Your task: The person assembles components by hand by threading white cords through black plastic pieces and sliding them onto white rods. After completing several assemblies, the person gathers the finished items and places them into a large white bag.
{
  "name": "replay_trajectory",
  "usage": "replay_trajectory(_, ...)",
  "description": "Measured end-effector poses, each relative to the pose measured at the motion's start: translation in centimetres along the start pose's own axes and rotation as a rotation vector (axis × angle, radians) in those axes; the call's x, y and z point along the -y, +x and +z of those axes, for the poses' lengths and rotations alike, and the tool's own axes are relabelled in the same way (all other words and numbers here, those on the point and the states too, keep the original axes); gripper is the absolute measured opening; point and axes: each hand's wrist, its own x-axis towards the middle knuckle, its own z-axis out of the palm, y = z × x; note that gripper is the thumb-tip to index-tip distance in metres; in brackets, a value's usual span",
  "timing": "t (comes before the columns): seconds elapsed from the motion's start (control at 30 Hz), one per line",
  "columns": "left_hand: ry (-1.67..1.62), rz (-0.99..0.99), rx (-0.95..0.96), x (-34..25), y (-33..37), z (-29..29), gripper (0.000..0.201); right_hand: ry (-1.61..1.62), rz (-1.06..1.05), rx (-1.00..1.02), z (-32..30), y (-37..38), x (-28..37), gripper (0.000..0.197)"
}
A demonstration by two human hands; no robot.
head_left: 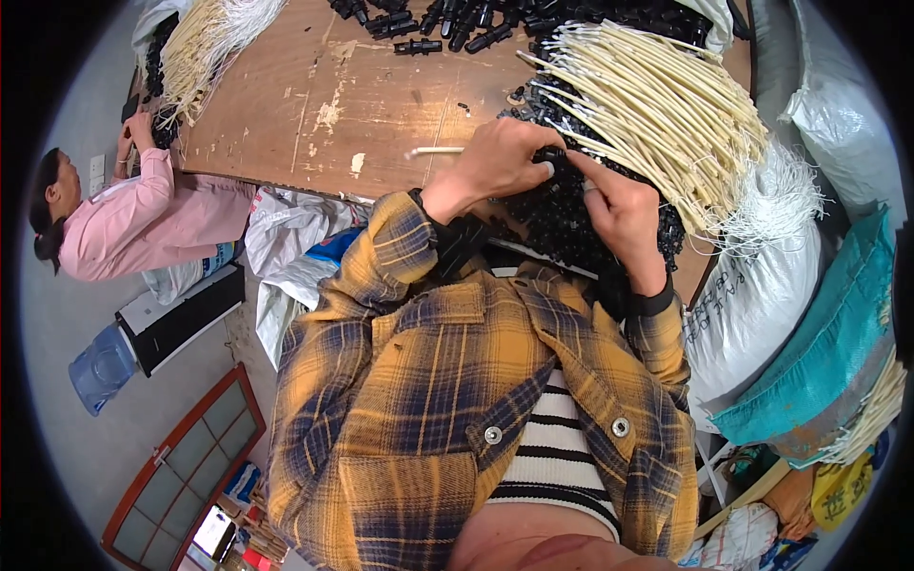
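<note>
My left hand (495, 164) is closed on a thin cream wire (436, 150) that sticks out to the left, and on a small black plastic connector (550, 158) at its fingertips. My right hand (621, 211) pinches the same connector from the right, thumb and forefinger meeting the left hand's fingers. Both hands work over a pile of black connectors (557, 221) at the near edge of the worn wooden table (381, 105). A big bundle of cream wires (657, 109) lies just right of and beyond my hands.
More black connectors (447, 24) are strewn along the far side. A second wire bundle (205, 48) lies at the far left, where a person in a pink top (143, 224) works. White sacks (752, 295) and a teal bag (819, 352) stand to the right.
</note>
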Motion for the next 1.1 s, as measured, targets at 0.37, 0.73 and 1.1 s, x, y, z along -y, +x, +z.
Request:
replay_trajectory(0.37,0.354,0.141,-0.11,-1.2,-1.9,-0.6,0.034,0.201,0.41,0.027,2.4,1.2,0.9,0.017)
replay_trajectory(0.73,0.697,-0.596,-0.572,11.2,-8.1,-11.2,0.032,0.177,-0.287,0.443,3.0,0.6,3.6,0.02)
replay_trajectory(1.1,0.713,-0.285,-0.438,11.0,1.5,-8.4,0.037,-0.519,0.238,-0.048,-3.8,-0.2,-2.9,0.016)
